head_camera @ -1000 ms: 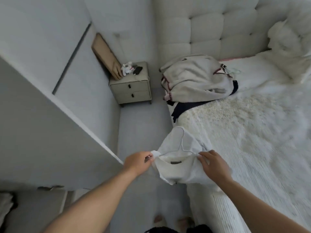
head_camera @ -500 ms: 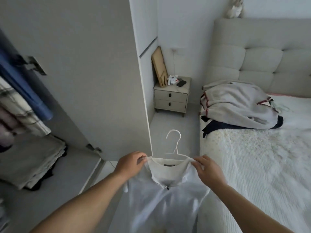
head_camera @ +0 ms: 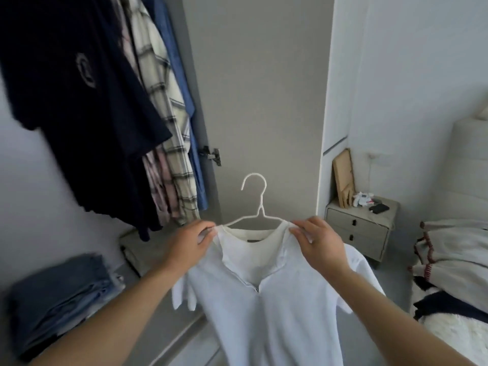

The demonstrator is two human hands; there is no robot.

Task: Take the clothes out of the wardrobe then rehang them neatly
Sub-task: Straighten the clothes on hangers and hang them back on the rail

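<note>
A white short-sleeved shirt (head_camera: 266, 307) with a small zip at the neck hangs on a white wire hanger (head_camera: 257, 196), hook pointing up. My left hand (head_camera: 188, 243) pinches its left shoulder and my right hand (head_camera: 320, 245) pinches its right shoulder, holding it up in front of the open wardrobe. Inside the wardrobe at upper left hang a dark navy T-shirt (head_camera: 79, 107), plaid shirts (head_camera: 169, 143) and a blue shirt (head_camera: 182, 101).
The open wardrobe door (head_camera: 258, 101) stands straight ahead. Folded jeans (head_camera: 60, 297) and a beige folded pile (head_camera: 137, 247) lie on the wardrobe shelf at lower left. A bedside cabinet (head_camera: 361, 231) stands at right, and more clothes (head_camera: 454, 249) lie on the bed.
The view has swung left from the bed to the wardrobe. Both hands have lifted the white shirt on its hanger higher, and it now hangs straight down in front of the hanging clothes.
</note>
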